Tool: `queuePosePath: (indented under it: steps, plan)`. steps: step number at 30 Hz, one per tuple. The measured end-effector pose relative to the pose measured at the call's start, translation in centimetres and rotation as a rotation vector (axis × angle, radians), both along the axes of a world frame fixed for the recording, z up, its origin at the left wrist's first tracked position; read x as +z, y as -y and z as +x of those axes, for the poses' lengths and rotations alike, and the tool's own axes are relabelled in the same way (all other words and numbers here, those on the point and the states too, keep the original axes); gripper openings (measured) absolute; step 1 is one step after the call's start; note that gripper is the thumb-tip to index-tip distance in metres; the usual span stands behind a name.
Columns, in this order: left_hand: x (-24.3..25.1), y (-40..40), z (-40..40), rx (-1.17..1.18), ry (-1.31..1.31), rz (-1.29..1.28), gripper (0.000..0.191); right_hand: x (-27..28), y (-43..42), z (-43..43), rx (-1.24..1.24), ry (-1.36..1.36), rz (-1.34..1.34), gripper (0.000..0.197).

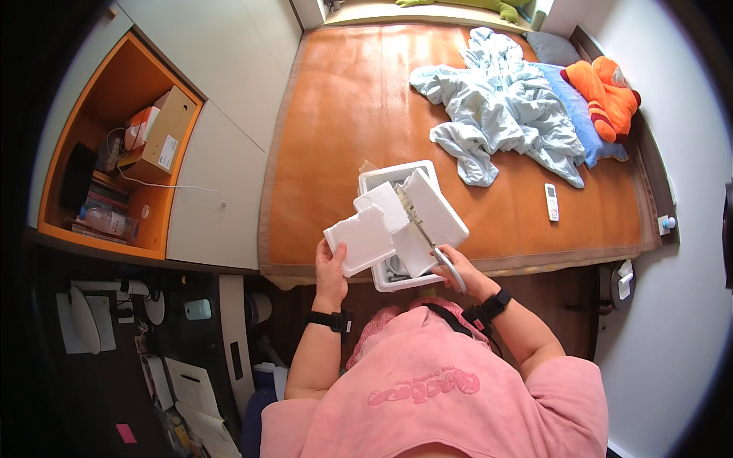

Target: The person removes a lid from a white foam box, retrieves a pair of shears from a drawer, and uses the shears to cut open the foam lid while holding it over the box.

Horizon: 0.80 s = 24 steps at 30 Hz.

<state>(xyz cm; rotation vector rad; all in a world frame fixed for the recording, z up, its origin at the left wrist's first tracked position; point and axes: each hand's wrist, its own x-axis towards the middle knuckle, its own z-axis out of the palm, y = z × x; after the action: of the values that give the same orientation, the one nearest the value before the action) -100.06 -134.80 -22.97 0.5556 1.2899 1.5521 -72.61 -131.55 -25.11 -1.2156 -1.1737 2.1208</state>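
My left hand grips the near-left edge of a white polystyrene foam piece, thumb on top. A notched foam piece overlaps it. My right hand is closed around a long, narrow tool with a silver-grey handle; I cannot tell whether it is scissors or a knife. Its shaft points away to the left, with its far part along the rough edge of a foam slab. Beneath these is a white foam box. Another foam piece lies over its opening, hiding most of the inside.
The box rests at the near edge of a bed with an orange-brown mat. Further right are a white remote control, a crumpled light-blue quilt and an orange plush toy. A dark desk and an open orange shelf stand left.
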Motion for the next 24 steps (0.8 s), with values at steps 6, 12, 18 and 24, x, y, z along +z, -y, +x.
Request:
queuePosePath:
  steps: [6,12,18,24]
  plan:
    - [1.5,-0.3,1.6,-0.152,0.105,-0.031,0.027,1.4,-1.4,-2.8,-0.186,-0.267,-0.087,0.047]
    - [1.7,-0.7,3.2,-0.248,0.111,-0.035,0.03,2.0,-2.3,-4.5,-0.295,-0.253,0.04,0.051]
    - [2.7,1.4,3.0,-0.267,0.368,-0.025,0.037,2.8,-2.3,-6.2,-0.427,-0.219,0.067,0.053]
    - [0.7,2.0,4.7,-0.148,0.418,-0.106,0.027,0.9,-2.4,-6.1,-0.355,-0.282,0.093,0.047]
